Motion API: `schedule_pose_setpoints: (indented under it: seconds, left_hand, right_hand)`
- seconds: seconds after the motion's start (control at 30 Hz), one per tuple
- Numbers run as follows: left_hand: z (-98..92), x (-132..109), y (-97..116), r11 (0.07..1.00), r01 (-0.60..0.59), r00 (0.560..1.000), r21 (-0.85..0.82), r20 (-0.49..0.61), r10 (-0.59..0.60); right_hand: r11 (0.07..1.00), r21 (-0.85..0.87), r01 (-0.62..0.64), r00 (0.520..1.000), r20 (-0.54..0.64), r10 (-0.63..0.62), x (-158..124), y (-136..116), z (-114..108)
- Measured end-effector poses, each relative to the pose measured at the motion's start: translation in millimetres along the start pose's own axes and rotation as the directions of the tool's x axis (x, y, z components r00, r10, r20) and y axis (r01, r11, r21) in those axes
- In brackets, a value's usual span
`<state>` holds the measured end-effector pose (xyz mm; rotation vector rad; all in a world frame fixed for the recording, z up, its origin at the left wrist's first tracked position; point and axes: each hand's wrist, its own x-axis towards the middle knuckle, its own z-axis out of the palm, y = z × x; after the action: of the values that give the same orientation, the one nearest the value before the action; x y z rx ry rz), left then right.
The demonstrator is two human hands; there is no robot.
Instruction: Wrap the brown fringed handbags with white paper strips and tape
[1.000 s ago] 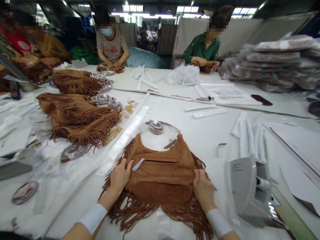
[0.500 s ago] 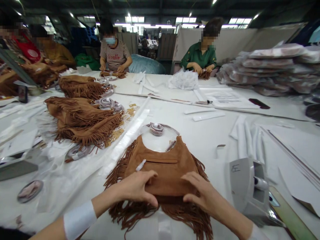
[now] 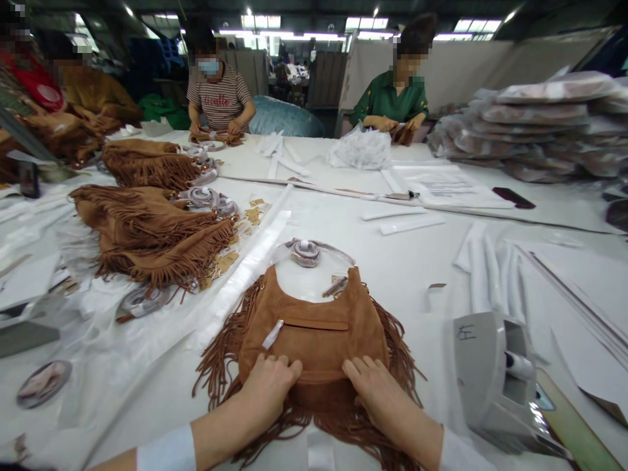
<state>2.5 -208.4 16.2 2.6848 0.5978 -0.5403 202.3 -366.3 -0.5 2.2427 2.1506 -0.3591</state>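
Note:
A brown suede fringed handbag (image 3: 314, 347) lies flat on the white table in front of me, its zip pocket facing up and its strap end away from me. My left hand (image 3: 272, 383) grips its lower left part, fingers curled over the front panel. On the lower right, my right hand (image 3: 370, 386) does the same; both thumbs are mostly hidden. White wrapping covers the zip pull (image 3: 273, 333). A wrapped, coiled strap (image 3: 305, 252) rests above the bag's opening. Long fringe spreads out on both sides and below my hands.
Fringed brown bags (image 3: 152, 229) are heaped to the left, beside tan tags (image 3: 226, 263). A grey tape dispenser (image 3: 490, 379) and a phone-like green slab (image 3: 579, 418) sit at right. Wrapped bags (image 3: 530, 131) are stacked far right. Co-workers handle brown pieces across the table.
Both hands have closed from a spread pose above the handbag onto its lower sides. The camera view has shifted slightly.

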Motion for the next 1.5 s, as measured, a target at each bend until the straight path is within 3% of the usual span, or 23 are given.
schedule_pose_setpoints:
  seconds: [0.13, 0.23, 0.33, 0.43, 0.53, 0.6, 0.8, 1.0, 1.17, 1.23, 1.33, 1.5]
  left_hand:
    - [6.6, -8, 0, 0.999, -0.055, 0.990, 0.001, -0.129, 0.054]
    - [6.1, -13, 7, 0.988, -0.152, 0.941, 0.024, -0.303, 0.152]
    - [12.0, -14, 18, 0.971, -0.213, 0.834, 0.106, -0.498, 0.237]
    - [25.0, -13, 23, 0.965, -0.191, 0.715, 0.177, -0.649, 0.260]
    - [35.1, -16, 22, 0.958, -0.202, 0.587, 0.204, -0.758, 0.285]
    - [37.5, -18, 21, 0.952, -0.219, 0.541, 0.212, -0.786, 0.299]
    - [38.3, -18, 24, 0.948, -0.222, 0.643, 0.227, -0.697, 0.318]
    - [42.7, -14, 27, 0.952, -0.194, 0.653, 0.238, -0.693, 0.306]
    - [49.2, -10, 25, 0.944, -0.196, 0.623, 0.265, -0.710, 0.329]
    - [51.7, -6, 22, 0.939, -0.196, 0.634, 0.281, -0.694, 0.340]
    - [53.2, 1, 17, 0.934, -0.207, 0.697, 0.290, -0.626, 0.349]
    - [42.3, 11, 9, 0.955, -0.185, 0.873, 0.230, -0.408, 0.267]
  right_hand:
    - [1.000, 0.000, -0.014, 0.996, -0.092, 0.014, -8, -4, 9]
    - [0.999, -0.004, 0.037, 0.976, -0.214, -0.037, -14, -5, 9]
    - [0.994, -0.012, 0.113, 0.923, -0.370, -0.109, -20, -4, 11]
    - [0.985, -0.072, 0.156, 0.849, -0.500, -0.171, -25, -5, 16]
    - [0.974, -0.105, 0.199, 0.783, -0.581, -0.222, -29, -8, 18]
    - [0.968, -0.104, 0.227, 0.746, -0.620, -0.241, -30, -11, 18]
    - [0.969, -0.097, 0.226, 0.733, -0.639, -0.234, -26, -18, 12]
    - [0.975, -0.110, 0.194, 0.748, -0.626, -0.219, -26, -24, 15]
    - [0.979, -0.084, 0.186, 0.758, -0.622, -0.197, -28, -27, 22]
    - [0.976, -0.087, 0.200, 0.773, -0.598, -0.212, -26, -27, 24]
    - [0.972, -0.080, 0.222, 0.803, -0.550, -0.229, -19, -22, 26]
    - [0.967, -0.049, 0.249, 0.871, -0.424, -0.246, -9, -5, 31]
